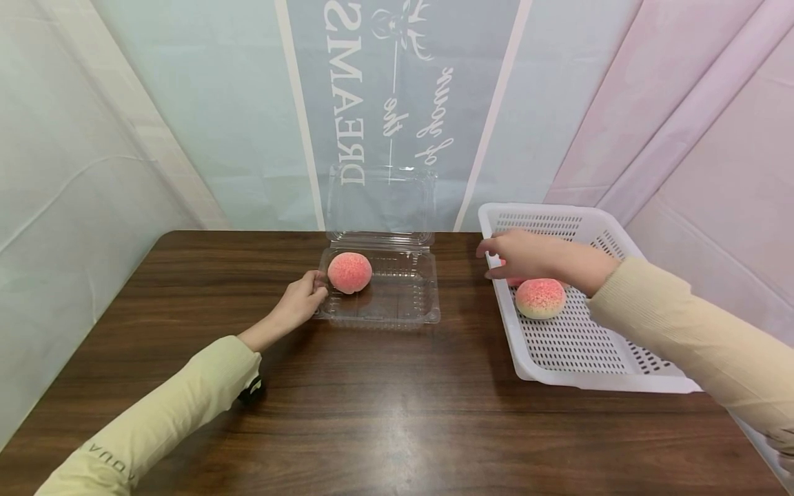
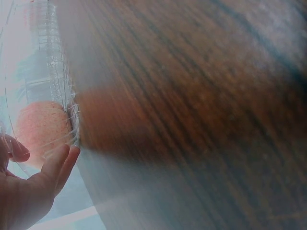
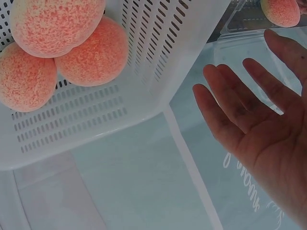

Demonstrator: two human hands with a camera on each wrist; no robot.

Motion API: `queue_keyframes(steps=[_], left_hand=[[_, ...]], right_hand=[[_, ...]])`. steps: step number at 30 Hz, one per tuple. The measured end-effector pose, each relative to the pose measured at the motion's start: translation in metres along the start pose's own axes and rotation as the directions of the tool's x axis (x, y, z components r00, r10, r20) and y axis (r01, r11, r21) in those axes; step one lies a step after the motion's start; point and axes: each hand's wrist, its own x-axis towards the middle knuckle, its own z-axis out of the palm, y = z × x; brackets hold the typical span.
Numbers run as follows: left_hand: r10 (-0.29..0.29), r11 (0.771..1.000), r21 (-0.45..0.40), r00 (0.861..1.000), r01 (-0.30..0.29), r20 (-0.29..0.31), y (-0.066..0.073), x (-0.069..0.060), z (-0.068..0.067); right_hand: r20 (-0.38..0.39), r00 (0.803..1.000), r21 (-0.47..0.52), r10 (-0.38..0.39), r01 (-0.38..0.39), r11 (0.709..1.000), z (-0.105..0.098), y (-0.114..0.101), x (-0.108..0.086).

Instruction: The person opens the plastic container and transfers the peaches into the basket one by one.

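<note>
My left hand (image 1: 299, 301) pinches the left edge of a clear plastic clamshell box (image 1: 403, 296), whose lid (image 1: 381, 200) stands raised at the back. Inside, at the left end, sits one round pink speckled peach (image 1: 350, 273), close to the left fingers. Over the left rim of a white slotted basket (image 1: 611, 381) hovers my right hand (image 1: 524, 253), its fingers spread and holding nothing in the right wrist view. A pink and yellow peach (image 1: 540, 299) lies in the basket below that hand. The right wrist view shows three peaches (image 3: 93, 55) there, clustered together.
Both containers stand on a dark wooden table (image 1: 397, 413), the basket to the right of the box. A printed cloth (image 1: 397, 89) hangs behind the table's back edge. Pale cloth also hangs at the left and right sides.
</note>
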Motion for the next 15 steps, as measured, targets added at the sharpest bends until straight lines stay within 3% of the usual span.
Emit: queue_keyframes(steps=[15], left_hand=[[0.004, 1.000, 0.001, 1.000, -0.004, -0.004, 0.0009, -0.0002, -0.0008]], right_hand=[[-0.038, 0.995, -0.037, -0.090, 0.089, 0.995, 0.0021, -0.0041, 0.0106]])
